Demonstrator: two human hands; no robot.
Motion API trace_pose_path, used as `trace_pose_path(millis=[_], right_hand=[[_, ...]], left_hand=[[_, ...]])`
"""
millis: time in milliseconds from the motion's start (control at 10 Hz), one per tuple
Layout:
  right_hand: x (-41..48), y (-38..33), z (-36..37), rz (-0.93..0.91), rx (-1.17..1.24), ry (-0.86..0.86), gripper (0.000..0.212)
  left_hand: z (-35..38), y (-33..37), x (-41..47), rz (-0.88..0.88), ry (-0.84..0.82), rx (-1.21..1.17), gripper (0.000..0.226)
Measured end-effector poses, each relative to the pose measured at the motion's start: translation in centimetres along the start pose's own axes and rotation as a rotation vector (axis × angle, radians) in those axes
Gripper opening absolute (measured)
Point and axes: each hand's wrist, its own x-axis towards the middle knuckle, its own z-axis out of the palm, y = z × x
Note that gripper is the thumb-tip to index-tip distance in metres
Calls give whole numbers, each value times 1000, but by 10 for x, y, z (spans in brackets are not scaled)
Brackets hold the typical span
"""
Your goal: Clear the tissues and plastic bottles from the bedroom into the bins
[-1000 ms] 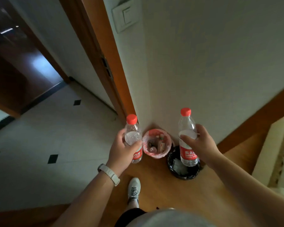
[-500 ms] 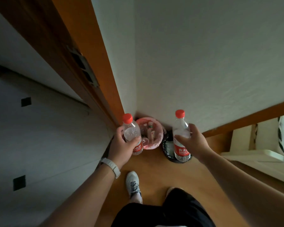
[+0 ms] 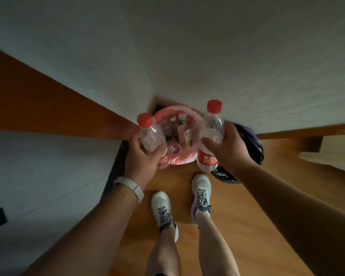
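Two bottles held above the bins

We grip the left bottle in our curled left hand and the right bottle in our right hand, both nearly upright over the pink bin; the black bin stands just beside it on the wooden floor.

Dim, soft light; wall brightest twd 1 o'clock. Heavy fisheye bend at edges, slight blur throughout.

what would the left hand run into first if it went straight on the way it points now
Most likely the pink-lined bin, just beyond the left hand and the bottle it grips, though depth is hard to judge in this view.
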Motion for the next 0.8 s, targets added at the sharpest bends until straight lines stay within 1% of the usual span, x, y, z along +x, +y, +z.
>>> trace_pose_path(millis=[200, 300, 400, 500, 600, 700, 800], right_hand=[[94, 63, 63, 4, 61, -9, 58], [127, 88, 90, -5, 60, -30, 65], [149, 108, 113, -37, 44, -55, 68], [169, 119, 130, -78, 12, -78, 73], [182, 125, 140, -115, 11, -132, 78], [180, 124, 137, -120, -33, -172, 75], [163, 112, 120, -157, -148, -140, 53]], left_hand=[[47, -64, 101, 82, 38, 81, 67], [65, -89, 138, 103, 43, 107, 70], [82, -112, 165, 95, 10, 189, 68], [96, -128, 185, 105, -2, 258, 75], [105, -133, 191, 148, -35, 317, 77], [103, -131, 188, 146, -37, 312, 75], [92, -125, 174, 152, -39, 271, 72]])
